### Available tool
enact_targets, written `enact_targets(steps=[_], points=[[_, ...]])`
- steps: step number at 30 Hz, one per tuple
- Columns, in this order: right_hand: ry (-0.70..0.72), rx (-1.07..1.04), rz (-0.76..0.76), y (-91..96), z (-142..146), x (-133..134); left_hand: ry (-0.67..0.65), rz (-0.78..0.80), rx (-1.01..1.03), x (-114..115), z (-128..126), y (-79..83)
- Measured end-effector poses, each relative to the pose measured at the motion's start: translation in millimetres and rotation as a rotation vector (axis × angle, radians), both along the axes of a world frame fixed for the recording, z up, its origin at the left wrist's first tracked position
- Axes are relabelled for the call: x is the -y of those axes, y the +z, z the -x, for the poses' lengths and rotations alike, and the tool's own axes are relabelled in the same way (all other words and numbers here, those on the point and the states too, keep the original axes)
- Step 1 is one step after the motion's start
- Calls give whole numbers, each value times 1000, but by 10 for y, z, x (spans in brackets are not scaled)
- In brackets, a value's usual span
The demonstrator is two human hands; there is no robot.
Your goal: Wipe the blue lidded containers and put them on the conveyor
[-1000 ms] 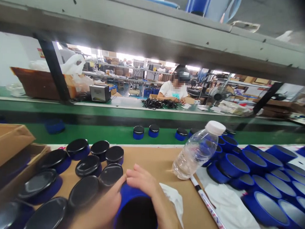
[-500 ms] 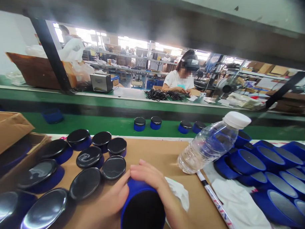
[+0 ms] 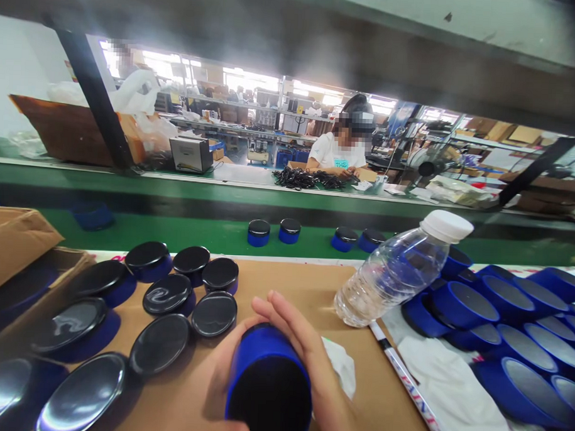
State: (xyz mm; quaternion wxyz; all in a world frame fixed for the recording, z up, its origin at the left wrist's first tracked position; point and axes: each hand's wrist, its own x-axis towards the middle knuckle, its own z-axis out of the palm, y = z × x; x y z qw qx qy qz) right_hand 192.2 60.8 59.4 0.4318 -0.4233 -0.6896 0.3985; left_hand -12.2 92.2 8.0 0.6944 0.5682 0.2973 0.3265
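- Brown cardboard sheeting covers the bench (image 3: 308,285); beyond it a green conveyor belt (image 3: 174,231) is seen, carrying a few small capped blue jars (image 3: 259,232); under a grey overhead shelf, a cluttered workshop with shelving and another person seated at a far table is visible.
- A blue cylindrical container (image 3: 268,384) is held low at the centre of the view, just in front of the wearer; its long axis is tipped toward the camera, so that the dark open mouth faces the viewer and the closed end points away.
- The left hand (image 3: 215,389) is wrapped against the container's left side; the right hand (image 3: 305,361) is curled over its top and right side, fingers (image 3: 277,309) lying across the far end; both hands are closed on it, so neither is nearer.
- To the left, a cluster of black-lidded jars (image 3: 166,294) is set on the cardboard, near the left hand; a cardboard box (image 3: 13,243) stands at the far left.
- A white cloth (image 3: 341,365) lies just beside the right hand; a clear plastic bottle (image 3: 399,270) leans against open blue tubs (image 3: 491,310) massed on the right, well apart from the hands.
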Motion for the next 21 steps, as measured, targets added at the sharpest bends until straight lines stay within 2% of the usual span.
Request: enact_targets(steps=[3, 9, 11, 15, 18, 21], points=[[28, 33, -77, -38, -22, -40, 1, -83, -62, -59, -3, 10], [25, 92, -152, -50, -68, -68, -8, -167, -124, -44, -217, 382], [37, 124, -177, -19, -84, -50, 2, -196, -164, -39, -196, 396], [62, 153, -214, 54, -133, -23, 23, -232, -238, -19, -105, 293], [50, 170, -197, 99, -152, 3, 181, -224, -224, 49, -178, 299], [36, 197, -111, 108, -114, 54, 405, -294, -241, 121, -322, 434]])
